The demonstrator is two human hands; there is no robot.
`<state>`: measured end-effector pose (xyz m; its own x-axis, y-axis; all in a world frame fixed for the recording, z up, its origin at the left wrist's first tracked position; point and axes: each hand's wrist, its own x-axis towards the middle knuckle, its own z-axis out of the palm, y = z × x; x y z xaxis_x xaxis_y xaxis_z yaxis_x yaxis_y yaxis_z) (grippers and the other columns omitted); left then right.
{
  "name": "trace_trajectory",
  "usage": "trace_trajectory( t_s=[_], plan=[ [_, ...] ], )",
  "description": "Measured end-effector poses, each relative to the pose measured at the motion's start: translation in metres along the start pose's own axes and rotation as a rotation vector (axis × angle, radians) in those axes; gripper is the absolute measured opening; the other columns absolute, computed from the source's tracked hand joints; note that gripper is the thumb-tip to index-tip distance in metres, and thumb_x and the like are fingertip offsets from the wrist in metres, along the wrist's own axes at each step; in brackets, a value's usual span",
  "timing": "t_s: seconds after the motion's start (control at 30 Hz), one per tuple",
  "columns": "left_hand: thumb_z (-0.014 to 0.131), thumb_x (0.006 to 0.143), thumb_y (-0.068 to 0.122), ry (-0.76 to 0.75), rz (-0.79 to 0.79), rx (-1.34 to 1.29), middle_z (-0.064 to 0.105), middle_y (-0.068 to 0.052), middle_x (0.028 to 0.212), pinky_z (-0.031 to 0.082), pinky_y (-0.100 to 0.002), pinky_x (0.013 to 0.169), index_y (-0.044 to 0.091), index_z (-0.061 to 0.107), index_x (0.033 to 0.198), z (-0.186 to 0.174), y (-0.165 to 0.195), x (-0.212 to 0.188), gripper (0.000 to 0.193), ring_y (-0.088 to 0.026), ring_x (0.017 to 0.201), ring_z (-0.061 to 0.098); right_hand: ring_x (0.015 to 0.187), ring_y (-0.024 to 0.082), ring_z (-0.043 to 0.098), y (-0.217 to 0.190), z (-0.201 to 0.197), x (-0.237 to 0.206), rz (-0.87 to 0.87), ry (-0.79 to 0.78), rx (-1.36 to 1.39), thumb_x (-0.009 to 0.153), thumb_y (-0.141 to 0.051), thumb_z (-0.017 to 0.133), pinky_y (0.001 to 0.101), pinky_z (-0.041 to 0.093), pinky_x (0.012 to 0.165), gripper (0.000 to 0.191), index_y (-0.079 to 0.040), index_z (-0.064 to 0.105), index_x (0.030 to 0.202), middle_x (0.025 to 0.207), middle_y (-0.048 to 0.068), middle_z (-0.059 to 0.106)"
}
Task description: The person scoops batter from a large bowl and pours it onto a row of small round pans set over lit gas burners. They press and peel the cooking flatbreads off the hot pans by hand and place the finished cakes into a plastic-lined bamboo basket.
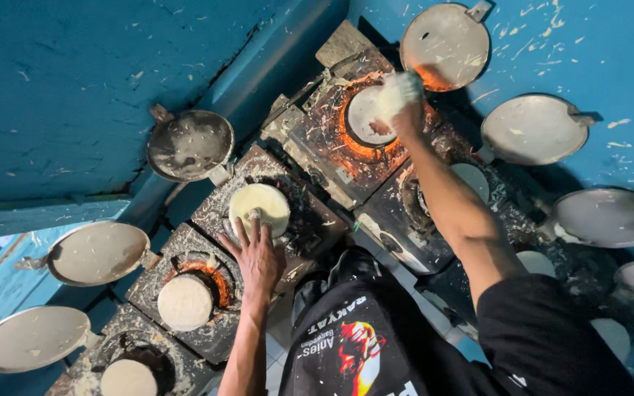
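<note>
1. A round, batter-splashed metal lid [98, 253] stands open at the far left, beside a row of grimy dark burner blocks [185, 323].
2. The left hand [257, 253] lies flat, fingers spread, its fingertips touching a round pale batter-filled pan [260, 205] on one block.
3. The right hand [399, 99], arm outstretched, is closed around a white batter-coated lump over a round pan ringed with orange flame [365, 117].
4. More open round lids [534, 129] hang against the blue wall at right.

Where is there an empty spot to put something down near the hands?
Bare blue surface lies beyond the dark lid, and more between the round lids far right. The burners are crowded: the left hand touches a pale disc, the right hand covers another.
</note>
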<state>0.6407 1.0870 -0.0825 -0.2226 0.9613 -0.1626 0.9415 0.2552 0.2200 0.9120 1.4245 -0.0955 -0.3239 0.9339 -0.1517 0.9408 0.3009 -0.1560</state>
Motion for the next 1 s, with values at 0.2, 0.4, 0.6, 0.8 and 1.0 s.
trace_trajectory(
  t_s=[0.2,0.4,0.6,0.8,1.0],
  plan=[
    [0.078,0.073,0.029,0.021,0.015,-0.036,0.041,-0.021,0.156,0.004,-0.076,0.118,0.003,0.057,0.134,0.012,-0.003,-0.002,0.07,-0.046,0.152,0.022,0.115,0.036,0.063,-0.019,0.04,-0.038,-0.43,-0.004,0.166,0.09,-0.047,0.055,0.0479,0.046,0.104,0.063,0.005,0.07,0.121,0.124,0.024,0.069],
    [0.077,0.076,0.028,0.034,0.026,-0.009,0.043,-0.015,0.154,0.004,-0.074,0.118,0.006,0.059,0.133,0.016,-0.009,0.002,0.064,-0.043,0.153,0.023,0.114,0.036,0.064,0.012,0.049,-0.027,-0.543,0.027,0.248,0.089,-0.05,0.055,0.047,0.048,0.104,0.066,0.006,0.069,0.122,0.124,0.023,0.069],
    [0.077,0.078,0.027,0.022,0.062,-0.043,0.04,-0.019,0.156,0.002,-0.075,0.118,0.0,0.052,0.14,0.019,-0.013,0.005,0.072,-0.042,0.152,0.022,0.113,0.036,0.065,0.026,0.055,0.015,-0.272,0.035,0.165,0.088,-0.053,0.054,0.0461,0.049,0.103,0.07,0.006,0.068,0.122,0.123,0.023,0.07],
    [0.078,0.071,0.022,-0.088,-0.01,-0.063,0.039,-0.015,0.156,0.002,-0.072,0.119,0.007,0.053,0.14,0.018,-0.013,0.009,0.074,-0.039,0.153,0.02,0.112,0.035,0.066,-0.011,0.067,-0.006,-0.442,0.048,0.276,0.087,-0.057,0.053,0.0453,0.05,0.103,0.074,0.007,0.067,0.123,0.122,0.023,0.07],
    [0.079,0.071,0.022,-0.085,0.016,-0.082,0.041,-0.013,0.157,0.003,-0.071,0.12,0.008,0.053,0.138,0.005,-0.009,0.005,0.073,-0.039,0.154,0.019,0.112,0.035,0.067,-0.058,0.068,-0.039,-0.34,-0.131,0.557,0.087,-0.06,0.053,0.0444,0.051,0.103,0.078,0.007,0.067,0.123,0.121,0.022,0.07]
  ],
)
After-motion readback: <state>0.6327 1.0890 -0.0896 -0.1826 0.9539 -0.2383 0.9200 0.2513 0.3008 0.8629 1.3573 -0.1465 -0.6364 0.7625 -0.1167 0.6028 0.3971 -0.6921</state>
